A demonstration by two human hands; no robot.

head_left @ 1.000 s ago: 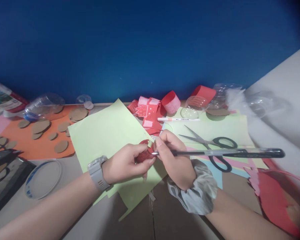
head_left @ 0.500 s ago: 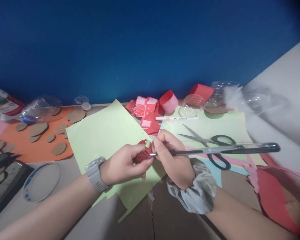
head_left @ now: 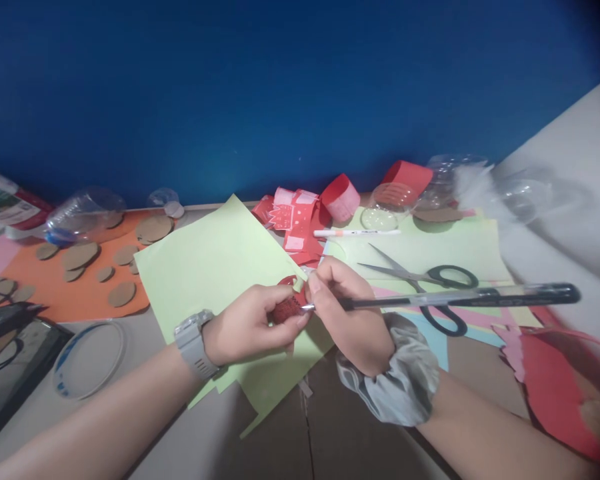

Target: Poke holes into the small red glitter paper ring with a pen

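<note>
My left hand (head_left: 250,323) is closed, thumb and fingers pinching a small red piece (head_left: 286,310) with dark zigzag marks. Part of that piece is covered by the fingers. In my right hand (head_left: 347,310) lies a black pen (head_left: 415,300), its metal tip touching or very near the red piece's right edge. The right thumb and forefinger are pinched together just above the tip, beside a small curl of green paper (head_left: 299,283). Both hands are over a large light green sheet (head_left: 210,260).
Scissors (head_left: 415,277) lie partly spread on papers at right. Behind the hands are red paper rings (head_left: 341,199) and a white marker (head_left: 355,233). Cardboard discs (head_left: 122,294) rest on orange paper (head_left: 95,303) at left, near a clear plastic bottle (head_left: 87,217) and a ring (head_left: 59,367).
The view has shifted slightly, so the table things sit a little further right and higher. Both hands keep their holds on the red piece and the pen, nearly still.
</note>
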